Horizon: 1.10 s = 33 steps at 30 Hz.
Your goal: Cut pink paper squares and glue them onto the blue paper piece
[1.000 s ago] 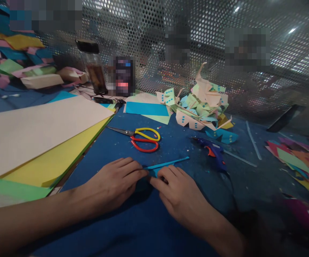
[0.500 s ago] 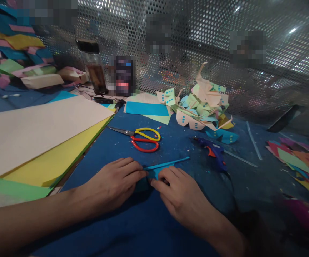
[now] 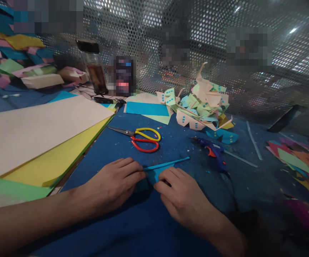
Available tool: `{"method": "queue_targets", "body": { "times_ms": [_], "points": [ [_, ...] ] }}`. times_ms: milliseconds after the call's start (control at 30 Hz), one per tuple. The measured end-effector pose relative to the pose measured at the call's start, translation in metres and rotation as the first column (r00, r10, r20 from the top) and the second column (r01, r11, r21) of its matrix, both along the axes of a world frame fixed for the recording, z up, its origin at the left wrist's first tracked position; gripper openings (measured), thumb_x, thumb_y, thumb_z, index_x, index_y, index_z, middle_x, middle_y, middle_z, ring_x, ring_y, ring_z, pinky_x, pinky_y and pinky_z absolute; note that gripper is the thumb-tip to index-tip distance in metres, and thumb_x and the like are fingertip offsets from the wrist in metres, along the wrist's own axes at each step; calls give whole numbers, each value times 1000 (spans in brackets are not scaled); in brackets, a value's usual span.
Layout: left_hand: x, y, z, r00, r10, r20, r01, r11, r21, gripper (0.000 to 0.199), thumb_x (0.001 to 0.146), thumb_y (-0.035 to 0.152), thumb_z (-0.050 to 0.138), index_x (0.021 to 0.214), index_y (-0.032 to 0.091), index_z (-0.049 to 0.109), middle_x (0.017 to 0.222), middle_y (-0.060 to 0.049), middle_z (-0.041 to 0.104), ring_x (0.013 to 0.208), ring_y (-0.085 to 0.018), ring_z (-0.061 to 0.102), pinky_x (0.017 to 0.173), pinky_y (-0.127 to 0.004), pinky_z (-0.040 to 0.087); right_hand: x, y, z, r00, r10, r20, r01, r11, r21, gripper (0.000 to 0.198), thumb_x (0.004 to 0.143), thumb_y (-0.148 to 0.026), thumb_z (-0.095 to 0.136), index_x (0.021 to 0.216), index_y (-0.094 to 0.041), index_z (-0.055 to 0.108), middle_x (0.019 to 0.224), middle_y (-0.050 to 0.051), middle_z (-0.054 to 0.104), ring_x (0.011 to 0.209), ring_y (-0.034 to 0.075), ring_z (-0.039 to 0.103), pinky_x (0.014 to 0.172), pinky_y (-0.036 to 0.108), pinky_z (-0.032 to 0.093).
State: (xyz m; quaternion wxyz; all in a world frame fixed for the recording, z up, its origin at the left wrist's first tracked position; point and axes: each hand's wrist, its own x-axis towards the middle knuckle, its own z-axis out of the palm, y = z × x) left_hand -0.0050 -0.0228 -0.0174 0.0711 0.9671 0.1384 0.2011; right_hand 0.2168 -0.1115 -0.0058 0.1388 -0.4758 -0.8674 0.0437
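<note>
Right hand (image 3: 181, 192) edged rightward (grip nearly closed) on blue paper (image 3: 153, 175).

blue paper (image 3: 155, 175) | partly covered | thin strip (image 3: 170, 164) slanting up rightward | at fingers (image 3: 137, 175)

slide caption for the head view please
Left hand and right hand hold folded blue paper on a dark blue tabletop near red-and-yellow-handled metal scissors and a blue glue gun.

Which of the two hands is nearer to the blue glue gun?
Right. In the picture, the right hand is below and left of the blue glue gun; the left hand lies farther to its left.
</note>
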Motion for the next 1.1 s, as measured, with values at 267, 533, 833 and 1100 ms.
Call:
{"method": "queue_targets", "body": {
  "times_ms": [267,533,833,1100],
  "points": [
    [2,0,3,999,8,-31,-8,1000,-16,20,94,16,47,106,17,64,94,-8,65,84,-20,58,76,-34,50,5,8,-2,982,-130,-135,140,988,71,16,97,-14,44,95,-18,59,91,4,61,88,18,55,81,35,42],
    [0,-1,6,998,-1,-66,-4,997,-71,23,93,31,55,112,19,62,101,-9,64,90,-22,58,79,-36,49,9,13,-5,967,-221,-129,232,969,85,19,97,-22,49,114,-19,57,120,7,61,113,22,52,99,42,39],
    [-1,-1,4,997,12,-80,-16,999,-50,23,92,33,57,111,21,63,103,-7,65,92,-21,58,80,-35,47,9,14,-7,978,-202,-43,205,975,89,16,96,-20,51,108,-20,61,101,6,62,103,22,55,97,43,40],
    [1,-2,4,999,23,-48,-24,1000,-15,12,94,24,54,100,20,63,97,-5,66,88,-20,59,78,-34,44,8,11,-4,973,-218,-77,221,975,34,9,95,-20,51,97,-20,61,94,5,60,97,22,52,94,42,37]
  ]
}}
